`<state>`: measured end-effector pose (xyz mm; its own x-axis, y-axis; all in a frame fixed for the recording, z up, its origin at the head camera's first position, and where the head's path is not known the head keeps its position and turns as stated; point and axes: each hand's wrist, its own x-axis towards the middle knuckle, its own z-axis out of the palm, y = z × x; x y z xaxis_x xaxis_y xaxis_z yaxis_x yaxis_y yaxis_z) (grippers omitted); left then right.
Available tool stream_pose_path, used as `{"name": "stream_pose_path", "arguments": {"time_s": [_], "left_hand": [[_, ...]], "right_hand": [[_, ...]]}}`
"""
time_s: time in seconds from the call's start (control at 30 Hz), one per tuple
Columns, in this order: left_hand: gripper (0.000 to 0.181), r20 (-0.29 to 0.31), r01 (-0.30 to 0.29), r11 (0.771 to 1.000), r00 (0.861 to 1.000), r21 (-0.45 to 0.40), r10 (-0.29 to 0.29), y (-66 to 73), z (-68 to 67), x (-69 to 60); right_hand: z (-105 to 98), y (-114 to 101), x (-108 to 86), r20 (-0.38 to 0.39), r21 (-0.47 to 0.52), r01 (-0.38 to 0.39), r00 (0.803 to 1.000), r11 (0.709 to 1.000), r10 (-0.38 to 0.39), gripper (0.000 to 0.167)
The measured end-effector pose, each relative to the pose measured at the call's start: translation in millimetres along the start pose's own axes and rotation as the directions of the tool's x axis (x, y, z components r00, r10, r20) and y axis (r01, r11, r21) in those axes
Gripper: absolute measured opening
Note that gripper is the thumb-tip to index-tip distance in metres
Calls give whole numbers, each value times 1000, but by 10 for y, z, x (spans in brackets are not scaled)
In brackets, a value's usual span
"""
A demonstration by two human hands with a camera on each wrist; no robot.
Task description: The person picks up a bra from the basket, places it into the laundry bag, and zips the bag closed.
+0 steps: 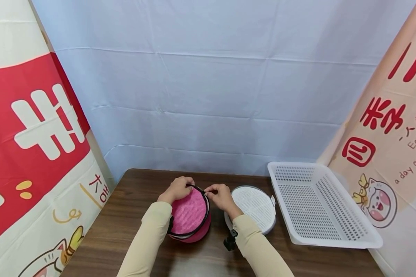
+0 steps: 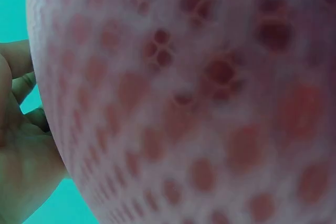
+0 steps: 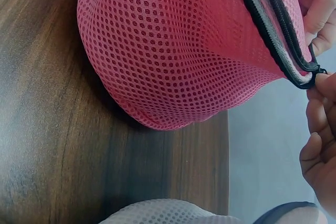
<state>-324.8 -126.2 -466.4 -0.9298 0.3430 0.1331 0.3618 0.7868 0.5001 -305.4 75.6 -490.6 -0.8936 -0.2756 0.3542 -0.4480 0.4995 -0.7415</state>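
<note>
A round pink mesh laundry bag (image 1: 188, 213) with a black zipper (image 3: 270, 30) around its top stands on the table. My left hand (image 1: 177, 189) holds its far rim, and part of that hand (image 3: 321, 3) shows in the right wrist view. At the rim's right side, my right hand (image 1: 222, 198) pinches the zipper pull (image 3: 318, 71). The zipper tracks stand apart along the side facing the right wrist camera and meet at the pull. Pink mesh (image 2: 205, 129), blurred and very close, fills most of the left wrist view.
To the right, partly behind my right forearm, lies a round white mesh bag (image 1: 253, 207) with a grey rim. A white perforated plastic basket (image 1: 332, 243) stands at the table's right side. Behind the dark wooden table (image 1: 124, 215) hangs a pale blue cloth (image 1: 208, 96).
</note>
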Motion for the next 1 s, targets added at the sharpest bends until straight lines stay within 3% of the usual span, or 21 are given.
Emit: {"name": "stream_pose_path", "arguments": {"time_s": [0.2,0.47,0.67,0.87,1.0], "left_hand": [[7,18,29,999,999,-37,-28,-3,10,-18],[9,70,112,988,992,-106,-105,4,-129,-78],[6,97,152,978,985,-143,-139,-10,-154,-106],[3,65,232,947,973,-220,-223,-87,-169,-163],[3,32,287,918,957,-275,-289,-128,-170,-200]], "right_hand": [[5,-4,-21,-21,-2,34,999,999,-34,7],[74,-33,-3,18,-1,40,999,999,-40,7],[74,-41,-24,19,-8,40,999,999,-39,7],[55,-36,-56,32,-28,50,998,998,-49,8],[25,-30,-76,30,-34,41,999,999,-40,8]]}}
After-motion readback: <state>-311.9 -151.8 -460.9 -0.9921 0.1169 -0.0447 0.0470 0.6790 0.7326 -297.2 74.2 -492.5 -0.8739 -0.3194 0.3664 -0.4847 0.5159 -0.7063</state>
